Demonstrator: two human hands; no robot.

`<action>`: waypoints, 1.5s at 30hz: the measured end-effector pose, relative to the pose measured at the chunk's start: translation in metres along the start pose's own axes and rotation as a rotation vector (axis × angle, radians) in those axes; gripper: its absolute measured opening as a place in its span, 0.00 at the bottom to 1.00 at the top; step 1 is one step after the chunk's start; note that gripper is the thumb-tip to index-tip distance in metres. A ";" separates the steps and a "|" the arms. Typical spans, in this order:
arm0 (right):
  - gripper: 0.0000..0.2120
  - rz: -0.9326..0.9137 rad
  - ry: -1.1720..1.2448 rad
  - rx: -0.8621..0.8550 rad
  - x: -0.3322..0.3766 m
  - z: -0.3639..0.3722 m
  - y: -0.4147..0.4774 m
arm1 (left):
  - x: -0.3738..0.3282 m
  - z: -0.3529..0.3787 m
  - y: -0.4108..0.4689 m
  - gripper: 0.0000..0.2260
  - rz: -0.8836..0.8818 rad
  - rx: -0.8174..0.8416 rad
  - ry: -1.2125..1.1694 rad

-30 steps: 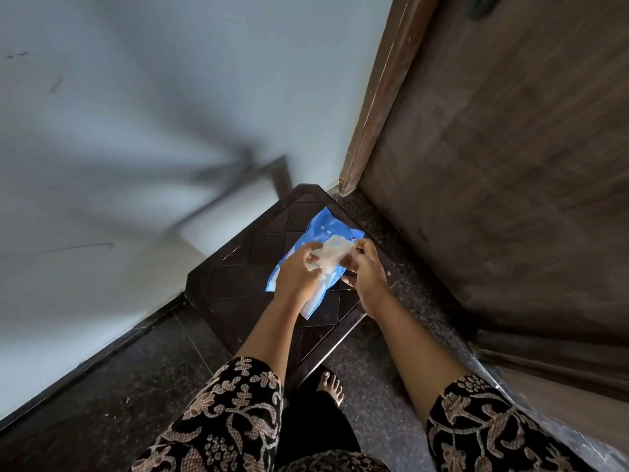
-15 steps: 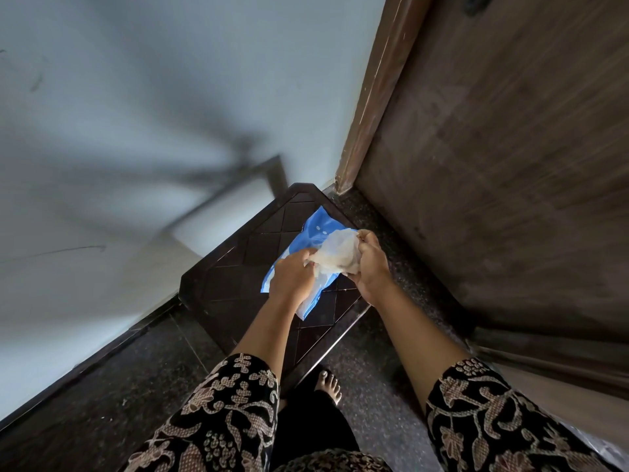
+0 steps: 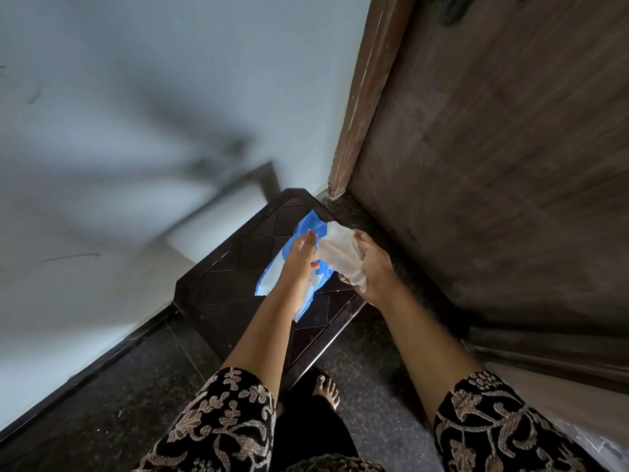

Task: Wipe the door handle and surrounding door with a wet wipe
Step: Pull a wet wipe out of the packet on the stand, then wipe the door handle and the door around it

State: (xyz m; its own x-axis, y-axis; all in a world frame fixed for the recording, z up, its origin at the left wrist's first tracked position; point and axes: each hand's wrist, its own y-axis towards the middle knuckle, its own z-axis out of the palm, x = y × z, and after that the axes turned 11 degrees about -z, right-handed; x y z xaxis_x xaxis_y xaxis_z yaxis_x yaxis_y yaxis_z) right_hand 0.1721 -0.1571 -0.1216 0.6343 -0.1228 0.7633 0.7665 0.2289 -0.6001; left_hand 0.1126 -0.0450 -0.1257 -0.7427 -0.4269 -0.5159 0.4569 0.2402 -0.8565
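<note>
White wet wipe point(image 3: 340, 257) gripped in right hand point(image 3: 372, 267), drawn up clear of blue wipe pack point(image 3: 292, 267). Pack held down by left hand point(image 3: 299, 258), fingers pressed on its top. Pack located at far right corner of dark stool point(image 3: 231, 284). Wooden door point(image 3: 493, 165) seen at right; handle barely visible at top edge.

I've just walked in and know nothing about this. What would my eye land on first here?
Most likely the bright blue wipe packet, lying on a dark stool near the middle, with the left hand on it. Just beside it, the right hand grips a white wet wipe above the packet. On the right rises a big brown wooden door, its dark handle barely showing at the top edge.
</note>
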 end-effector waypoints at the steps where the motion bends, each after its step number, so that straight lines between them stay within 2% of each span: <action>1: 0.13 0.038 0.051 0.032 0.004 -0.001 -0.005 | -0.004 0.002 -0.004 0.22 -0.019 0.049 -0.045; 3: 0.22 0.094 0.117 0.143 0.015 -0.002 -0.015 | -0.008 0.003 -0.014 0.18 0.017 0.104 -0.150; 5: 0.26 0.058 0.069 0.214 0.026 -0.004 -0.024 | -0.014 0.002 -0.029 0.07 0.092 0.116 -0.299; 6: 0.24 0.010 0.015 0.218 0.031 -0.005 -0.029 | -0.018 0.002 -0.038 0.03 0.124 0.097 -0.358; 11: 0.04 -0.163 -0.165 0.164 0.062 -0.015 -0.062 | -0.033 -0.001 -0.085 0.05 0.220 0.111 -0.375; 16: 0.07 -0.294 -0.176 0.032 0.101 -0.018 -0.107 | -0.050 0.009 -0.143 0.05 0.307 0.184 -0.351; 19: 0.10 -0.330 -0.133 -0.011 0.124 -0.012 -0.137 | -0.060 0.019 -0.178 0.03 0.399 0.224 -0.221; 23: 0.06 -0.439 -0.103 -0.040 0.158 -0.004 -0.168 | -0.075 0.031 -0.217 0.05 0.468 0.274 0.075; 25: 0.04 -0.481 -0.094 -0.049 0.175 -0.001 -0.179 | -0.086 0.038 -0.229 0.10 0.505 0.228 0.217; 28: 0.04 -0.519 -0.068 -0.043 0.200 -0.003 -0.189 | -0.107 0.052 -0.242 0.06 0.616 0.092 0.267; 30: 0.04 -0.524 -0.059 -0.029 0.215 -0.009 -0.191 | -0.117 0.061 -0.246 0.09 0.669 0.020 0.277; 33: 0.03 -0.523 -0.007 -0.020 0.240 -0.021 -0.185 | -0.133 0.084 -0.252 0.07 0.702 -0.036 0.304; 36: 0.05 -0.533 0.017 -0.041 0.265 -0.032 -0.171 | -0.152 0.114 -0.253 0.05 0.724 -0.110 0.259; 39: 0.07 -0.544 -0.011 -0.010 0.295 -0.049 -0.149 | -0.174 0.151 -0.250 0.08 0.720 -0.147 0.170; 43: 0.08 -0.472 0.213 0.113 0.333 -0.077 -0.128 | -0.203 0.190 -0.247 0.12 0.593 -0.071 -0.133; 45: 0.13 -0.554 0.123 0.095 0.349 -0.089 -0.125 | -0.209 0.205 -0.248 0.16 0.536 -0.031 -0.217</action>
State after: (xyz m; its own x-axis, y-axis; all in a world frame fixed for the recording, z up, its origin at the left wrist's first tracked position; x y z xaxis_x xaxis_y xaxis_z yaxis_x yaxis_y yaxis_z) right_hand 0.3068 -0.3145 0.1985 0.1519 -0.3588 0.9210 0.9789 0.1834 -0.0900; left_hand 0.2548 -0.1940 0.1983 -0.2931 -0.4066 -0.8653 0.7246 0.4960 -0.4785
